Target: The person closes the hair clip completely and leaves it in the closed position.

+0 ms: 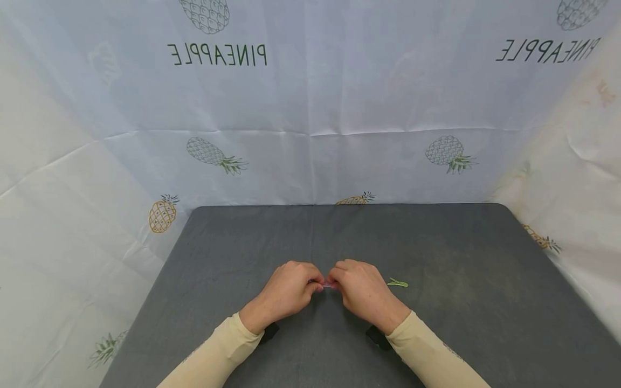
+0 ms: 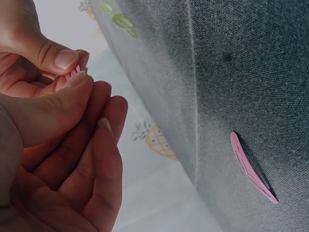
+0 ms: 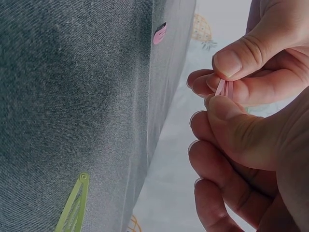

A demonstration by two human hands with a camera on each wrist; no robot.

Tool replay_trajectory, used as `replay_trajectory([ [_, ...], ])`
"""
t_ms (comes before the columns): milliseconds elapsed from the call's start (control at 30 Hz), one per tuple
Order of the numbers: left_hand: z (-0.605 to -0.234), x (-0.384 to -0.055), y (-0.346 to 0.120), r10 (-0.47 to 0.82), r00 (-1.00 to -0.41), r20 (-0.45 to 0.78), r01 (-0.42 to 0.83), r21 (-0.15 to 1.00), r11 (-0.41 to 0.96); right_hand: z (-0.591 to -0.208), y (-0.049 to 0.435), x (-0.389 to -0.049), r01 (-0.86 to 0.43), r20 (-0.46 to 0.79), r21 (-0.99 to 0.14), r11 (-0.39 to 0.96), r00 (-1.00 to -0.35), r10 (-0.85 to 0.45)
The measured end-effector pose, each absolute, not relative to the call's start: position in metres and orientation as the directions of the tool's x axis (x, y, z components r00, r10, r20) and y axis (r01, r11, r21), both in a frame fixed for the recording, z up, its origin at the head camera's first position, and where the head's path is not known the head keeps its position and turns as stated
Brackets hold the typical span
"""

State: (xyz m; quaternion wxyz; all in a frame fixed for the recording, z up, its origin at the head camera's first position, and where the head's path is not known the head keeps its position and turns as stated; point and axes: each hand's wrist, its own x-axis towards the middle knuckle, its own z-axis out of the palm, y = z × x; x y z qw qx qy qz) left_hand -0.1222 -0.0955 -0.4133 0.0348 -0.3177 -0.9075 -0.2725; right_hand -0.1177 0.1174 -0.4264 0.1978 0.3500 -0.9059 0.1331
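Note:
Between the fingertips of both hands is a small pink snap hair clip (image 3: 225, 89), most of it covered by fingers. My left hand (image 1: 292, 287) pinches one end between thumb and forefinger. The other end is pinched the same way by my right hand (image 1: 364, 288). In the left wrist view, narrow pink bars of the held clip (image 2: 73, 72) show between the two thumbs. A second pink hair clip (image 2: 251, 169) lies on the dark grey tabletop near the left hand. Just beyond the right hand rests a green hair clip (image 1: 398, 283), its bars spread apart.
The grey table (image 1: 461, 258) has rounded far corners and a crease down its middle. White cloth (image 1: 339, 91) printed with pineapples hangs behind it and along both sides. Dark wrist-worn pieces (image 1: 377, 338) sit under the sleeve cuffs.

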Motion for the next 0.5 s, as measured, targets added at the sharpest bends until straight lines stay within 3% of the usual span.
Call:
replay_trajectory([
  [500, -0.4124, -0.1252, -0.0988, 0.594, -0.766, 0.247, 0.628, 0.485, 0.608, -0.4264, 0.1178, -0.1194, -0.711, 0.459, -0.149, 0.687, -0.665, -0.589],
])
